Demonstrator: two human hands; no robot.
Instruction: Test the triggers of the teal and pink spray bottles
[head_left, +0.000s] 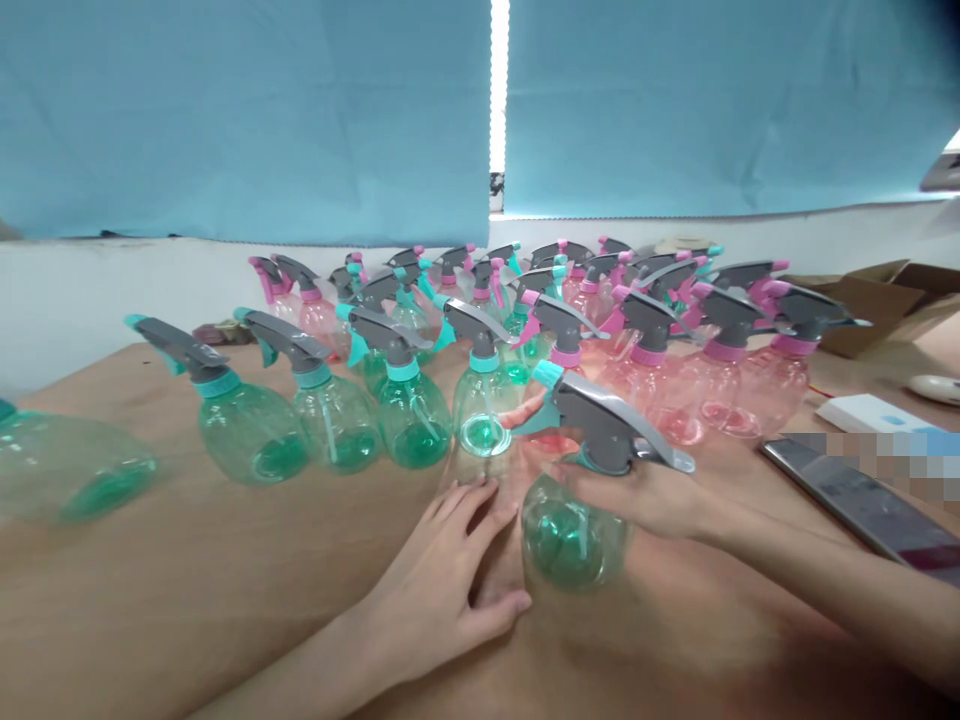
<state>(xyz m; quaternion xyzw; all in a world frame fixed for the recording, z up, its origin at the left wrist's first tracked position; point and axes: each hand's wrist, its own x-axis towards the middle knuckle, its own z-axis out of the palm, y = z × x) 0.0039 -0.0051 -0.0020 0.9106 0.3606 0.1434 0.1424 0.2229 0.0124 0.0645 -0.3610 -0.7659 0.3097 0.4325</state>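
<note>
My right hand (645,497) is wrapped round the neck of a clear green spray bottle (574,545) with a grey trigger head and turquoise nozzle. This bottle stands roughly upright, its nozzle facing left. Just left of it, my left hand (442,575) is low over the table, fingers spread and holding nothing; whether it touches the tabletop I cannot tell. Beyond my hands stands a row of similar spray bottles: a green one (415,420) among several at left and a pink one (712,395) among several at right. My right fingers partly hide the held bottle's neck.
More spray bottles crowd the back of the wooden table (247,580). At left, another green bottle (67,465) leans or lies near the edge. A phone (847,500), a white box (862,412), a mouse (934,388) and an open cardboard box (862,310) are at right.
</note>
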